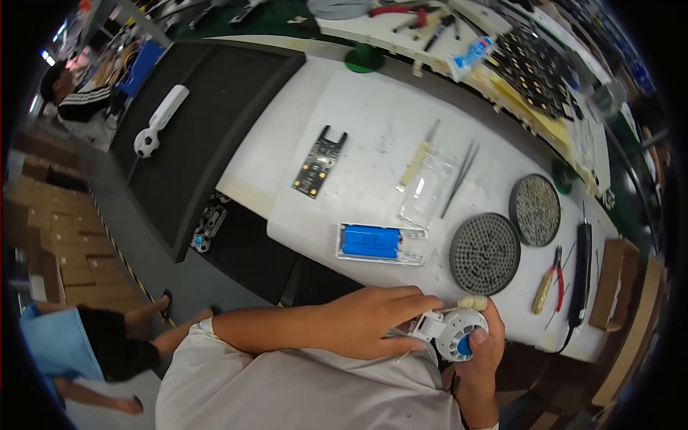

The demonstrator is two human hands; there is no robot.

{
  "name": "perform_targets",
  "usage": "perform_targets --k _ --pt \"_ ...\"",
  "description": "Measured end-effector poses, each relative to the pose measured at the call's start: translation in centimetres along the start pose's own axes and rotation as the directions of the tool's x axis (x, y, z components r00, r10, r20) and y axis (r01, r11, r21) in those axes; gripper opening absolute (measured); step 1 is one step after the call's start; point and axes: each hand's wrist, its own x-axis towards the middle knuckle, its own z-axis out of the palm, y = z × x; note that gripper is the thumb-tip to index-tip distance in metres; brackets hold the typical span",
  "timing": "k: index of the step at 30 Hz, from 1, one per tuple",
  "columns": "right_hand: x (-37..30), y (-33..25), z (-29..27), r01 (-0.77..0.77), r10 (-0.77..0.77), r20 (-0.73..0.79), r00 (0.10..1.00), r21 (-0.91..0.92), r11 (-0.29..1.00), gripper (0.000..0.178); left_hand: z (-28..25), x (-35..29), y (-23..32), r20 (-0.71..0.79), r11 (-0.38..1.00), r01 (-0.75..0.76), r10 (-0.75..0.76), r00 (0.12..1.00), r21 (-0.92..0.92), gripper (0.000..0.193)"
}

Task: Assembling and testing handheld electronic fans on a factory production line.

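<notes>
A round white fan head (459, 335) with vent slots and a blue centre is held close to my body, just off the table's near edge. My right hand (481, 352) grips it from the right, thumb over the front; a pale finger cot covers a fingertip at its top. From the left, my left hand (380, 319) closes round the white neck piece, with thin wires by its fingers. Just beyond lies a white casing (416, 256) with a blue battery pack (371, 241) in it. A dark circuit board (319, 165) rests farther up the table.
Two round trays of small parts (485, 254) (535, 209) stand right of centre. Tweezers (461, 178), a clear plastic case (428, 190), red-handled pliers (558, 276) and a black electric screwdriver (582, 269) lie around. A black tray (215, 93) holds a white handheld fan (163, 118). People are at left.
</notes>
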Motion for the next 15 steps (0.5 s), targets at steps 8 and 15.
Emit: perform_targets --k 8,15 --pt "-0.2 0.9 0.9 0.132 -0.133 -0.067 0.989 -0.029 0.991 0.065 0.9 -0.8 0.1 -0.003 0.998 0.050 -0.050 0.999 -0.023 0.041" --pt "0.4 -0.5 1.2 0.053 -0.054 -0.027 0.998 -0.046 0.998 0.067 -0.6 -0.5 0.1 -0.059 0.997 0.076 -0.075 0.995 0.009 0.044"
